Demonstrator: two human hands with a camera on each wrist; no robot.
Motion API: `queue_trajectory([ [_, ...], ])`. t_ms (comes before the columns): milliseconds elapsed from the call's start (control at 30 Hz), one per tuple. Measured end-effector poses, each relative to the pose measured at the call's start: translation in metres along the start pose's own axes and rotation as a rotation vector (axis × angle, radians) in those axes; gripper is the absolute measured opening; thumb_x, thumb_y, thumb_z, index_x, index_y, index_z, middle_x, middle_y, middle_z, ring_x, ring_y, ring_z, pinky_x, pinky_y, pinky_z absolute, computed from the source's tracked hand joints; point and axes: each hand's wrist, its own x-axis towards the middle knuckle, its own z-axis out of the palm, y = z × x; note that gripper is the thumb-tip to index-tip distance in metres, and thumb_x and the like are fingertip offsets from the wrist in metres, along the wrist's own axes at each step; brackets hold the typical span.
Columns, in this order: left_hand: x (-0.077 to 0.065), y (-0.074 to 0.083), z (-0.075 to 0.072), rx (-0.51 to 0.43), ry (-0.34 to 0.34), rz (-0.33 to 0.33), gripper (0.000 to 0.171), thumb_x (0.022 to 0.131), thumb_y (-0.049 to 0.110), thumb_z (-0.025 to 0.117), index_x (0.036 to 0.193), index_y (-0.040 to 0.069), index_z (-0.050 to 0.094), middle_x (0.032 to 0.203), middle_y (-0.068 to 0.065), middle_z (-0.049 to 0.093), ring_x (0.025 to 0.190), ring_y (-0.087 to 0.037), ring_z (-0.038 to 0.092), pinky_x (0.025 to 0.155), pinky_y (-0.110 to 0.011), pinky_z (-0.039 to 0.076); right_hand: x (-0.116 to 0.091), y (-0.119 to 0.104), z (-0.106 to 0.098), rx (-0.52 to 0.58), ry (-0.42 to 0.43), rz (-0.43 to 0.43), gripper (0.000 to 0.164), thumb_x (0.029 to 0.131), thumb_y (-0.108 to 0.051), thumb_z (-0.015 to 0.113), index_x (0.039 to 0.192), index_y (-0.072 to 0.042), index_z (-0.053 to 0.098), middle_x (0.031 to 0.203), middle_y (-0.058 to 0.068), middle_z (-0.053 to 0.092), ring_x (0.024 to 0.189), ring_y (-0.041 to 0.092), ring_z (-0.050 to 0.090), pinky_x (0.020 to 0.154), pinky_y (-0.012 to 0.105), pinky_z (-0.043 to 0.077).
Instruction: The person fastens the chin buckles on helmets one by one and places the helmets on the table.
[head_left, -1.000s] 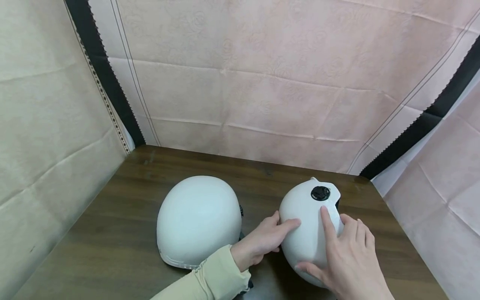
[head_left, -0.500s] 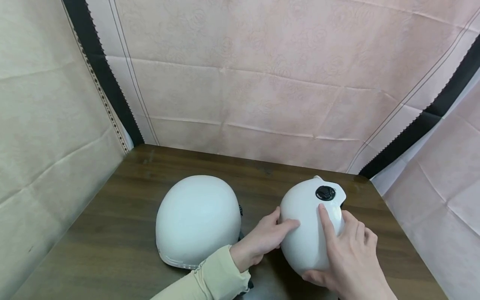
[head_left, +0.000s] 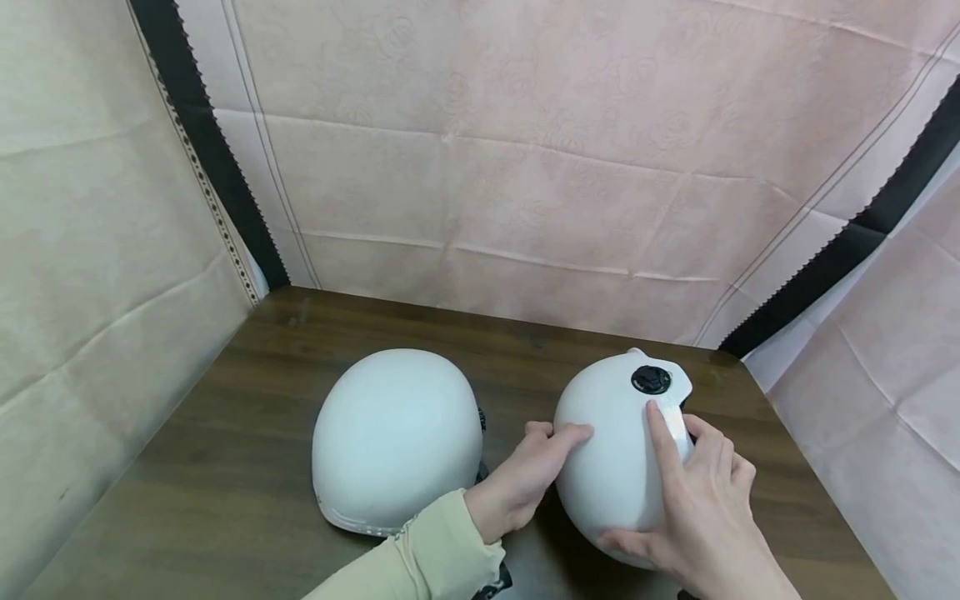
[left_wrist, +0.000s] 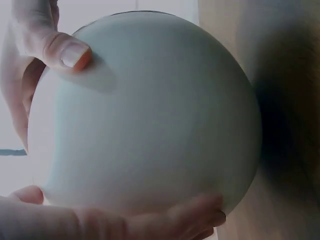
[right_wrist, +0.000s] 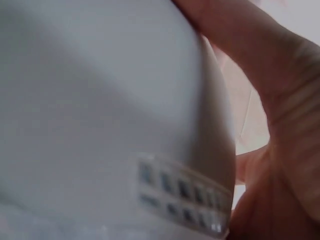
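Observation:
On the right of the head view sits a smooth white helmet (head_left: 600,492) with a round black fitting (head_left: 651,380) near its far end. My left hand (head_left: 525,479) grips its left side, thumb on the shell and fingers mostly hidden behind it. From the right, my right hand (head_left: 705,504) holds the same helmet, index finger lying along the shell just short of the black fitting. Its shell (left_wrist: 155,120) fills much of the left wrist view between both hands. In the right wrist view, a strip with dark squares (right_wrist: 185,195) shows near its edge, blurred.
A second white helmet (head_left: 397,442) stands to the left on the brown wooden table (head_left: 225,467), close to my left forearm. Pale cloth walls (head_left: 487,183) with black-edged corners (head_left: 217,158) rise behind and on both sides.
The held helmet has turned and shifted slightly, its black fitting now a little farther right and away. My left hand has moved slightly up along its side. The other helmet stays put.

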Motion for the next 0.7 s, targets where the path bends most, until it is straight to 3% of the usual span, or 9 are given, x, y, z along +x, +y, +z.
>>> queue_trajectory([
  [100,0.001,0.001,0.0,-0.012,-0.003,-0.003,0.07,0.088,0.049,0.063,0.133,0.005,0.034,0.136,-0.014,0.032,0.118,-0.034,0.043,0.093,-0.057,0.035,0.001,0.002,-0.001,0.028,0.011,0.025,0.138,0.035,-0.061,0.091,0.146,-0.003,0.035,0.116,0.037,0.039,0.112,0.052,0.037,0.076,0.06,0.025],
  [267,0.001,0.0,-0.002,0.001,0.013,-0.009,0.083,0.087,0.052,0.062,0.145,0.001,0.029,0.142,-0.014,0.035,0.119,-0.032,0.044,0.091,-0.054,0.039,0.001,0.009,-0.004,0.08,0.02,0.079,0.137,0.031,-0.057,0.094,0.146,-0.007,0.038,0.118,0.034,0.036,0.114,0.05,0.035,0.078,0.059,0.023],
  [467,0.005,-0.004,-0.005,-0.021,-0.011,0.015,0.063,0.089,0.049,0.062,0.133,0.005,0.05,0.132,-0.007,0.048,0.117,-0.027,0.045,0.095,-0.054,0.036,-0.002,0.017,-0.005,0.167,0.013,0.125,0.134,0.033,-0.053,0.096,0.146,-0.012,0.039,0.121,0.031,0.033,0.118,0.048,0.031,0.08,0.057,0.02],
  [600,0.007,-0.008,-0.004,-0.068,-0.024,0.014,0.065,0.088,0.049,0.065,0.132,0.006,0.042,0.137,-0.009,0.038,0.123,-0.032,0.039,0.101,-0.06,0.028,-0.003,0.02,-0.004,0.188,0.018,0.131,0.134,0.033,-0.052,0.096,0.147,-0.011,0.039,0.121,0.033,0.032,0.119,0.045,0.03,0.081,0.058,0.019],
  [700,0.008,-0.009,-0.005,-0.069,-0.028,0.001,0.068,0.086,0.052,0.066,0.133,0.008,0.039,0.139,-0.01,0.035,0.126,-0.033,0.037,0.097,-0.065,0.028,-0.003,0.022,-0.005,0.199,0.024,0.143,0.134,0.032,-0.05,0.097,0.146,-0.01,0.039,0.121,0.035,0.032,0.118,0.044,0.03,0.08,0.059,0.019],
])
